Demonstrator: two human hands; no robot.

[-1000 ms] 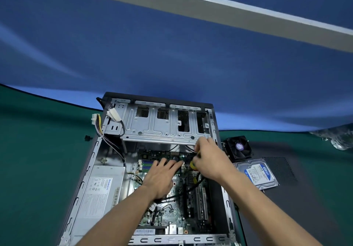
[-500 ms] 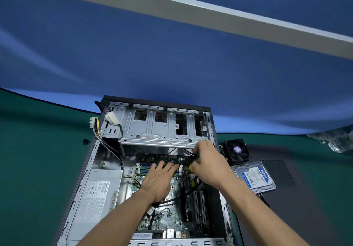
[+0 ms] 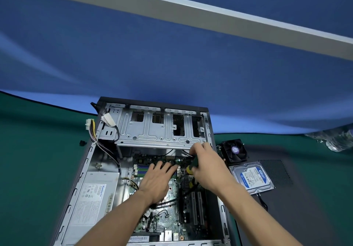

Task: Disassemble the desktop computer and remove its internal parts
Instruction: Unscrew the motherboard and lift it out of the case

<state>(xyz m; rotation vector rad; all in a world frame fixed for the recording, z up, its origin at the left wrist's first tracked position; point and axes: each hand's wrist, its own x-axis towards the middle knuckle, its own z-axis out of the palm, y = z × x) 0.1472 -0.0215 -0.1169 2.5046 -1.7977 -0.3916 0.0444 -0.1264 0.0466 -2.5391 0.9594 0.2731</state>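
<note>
The open desktop case [image 3: 84,171] lies on its side on the green mat. Inside it I see the green motherboard [image 3: 168,221], the grey power supply [image 3: 93,201] at the left and the metal drive cage [image 3: 152,131] at the far end. My left hand [image 3: 158,179] lies flat on the motherboard, fingers straight towards the memory slots. My right hand [image 3: 208,167] grips a screwdriver with a green and yellow handle [image 3: 192,166], its tip pointing down at the board's far right corner under the cage; the tip itself is hidden.
A black cooler fan [image 3: 235,150] and a hard drive with a blue label [image 3: 252,177] lie on the mat right of the case. A bundle of power cables with a white plug [image 3: 89,127] hangs over the case's far left edge. A small black part [image 3: 82,143] lies further left.
The view has shifted slightly, so the case sits a bit lower in the frame. Both hands stay in about the same spot on the motherboard.
</note>
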